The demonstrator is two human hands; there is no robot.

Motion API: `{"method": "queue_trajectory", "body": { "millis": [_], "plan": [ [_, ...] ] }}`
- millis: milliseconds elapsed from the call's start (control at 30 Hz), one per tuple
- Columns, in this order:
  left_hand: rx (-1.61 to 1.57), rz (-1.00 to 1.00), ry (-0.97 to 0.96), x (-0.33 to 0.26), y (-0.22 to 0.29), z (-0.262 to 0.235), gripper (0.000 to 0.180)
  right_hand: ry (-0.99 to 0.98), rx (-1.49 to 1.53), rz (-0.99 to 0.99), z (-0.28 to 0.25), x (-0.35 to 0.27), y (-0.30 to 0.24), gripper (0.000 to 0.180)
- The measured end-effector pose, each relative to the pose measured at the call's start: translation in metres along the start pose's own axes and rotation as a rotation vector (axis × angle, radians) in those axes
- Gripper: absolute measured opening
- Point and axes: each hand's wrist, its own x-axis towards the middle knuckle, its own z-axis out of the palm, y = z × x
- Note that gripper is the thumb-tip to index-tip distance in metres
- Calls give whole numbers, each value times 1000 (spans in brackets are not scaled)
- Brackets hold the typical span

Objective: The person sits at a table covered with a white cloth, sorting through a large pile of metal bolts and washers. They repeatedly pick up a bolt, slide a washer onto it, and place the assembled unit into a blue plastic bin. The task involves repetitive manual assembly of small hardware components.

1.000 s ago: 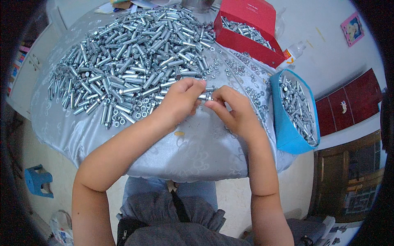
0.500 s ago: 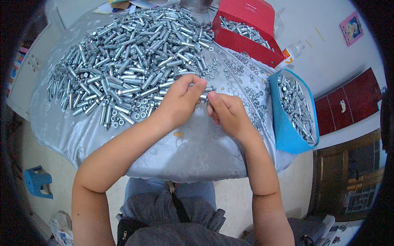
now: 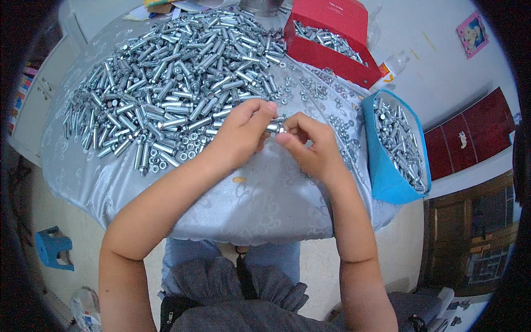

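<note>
Your left hand (image 3: 240, 133) and right hand (image 3: 310, 146) meet just above the table's (image 3: 265, 205) middle, both sets of fingertips pinched on one small bolt (image 3: 275, 128) held between them. The big bolt pile (image 3: 166, 88) spreads toward ten o'clock. A blue bin (image 3: 387, 177) sits at three o'clock, and a red box (image 3: 332, 52) at one o'clock.

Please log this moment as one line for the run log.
left hand: holds metal bolt | right hand: pinches same bolt | behind: bolt pile | right: blue bin
</note>
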Motion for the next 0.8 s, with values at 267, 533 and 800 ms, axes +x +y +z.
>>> {"method": "queue_trajectory", "body": {
  "millis": [267,533,800],
  "plan": [
    [449,538,38,-12,8,5,23,-183,683,193,8,-4,4,36],
    [343,-26,-649,-19,22,-9,17,327,759,246,-12,11,15,39],
    [-461,-66,-286,-7,32,-23,43,445,814,256,-18,12,17,34]
  ]
}}
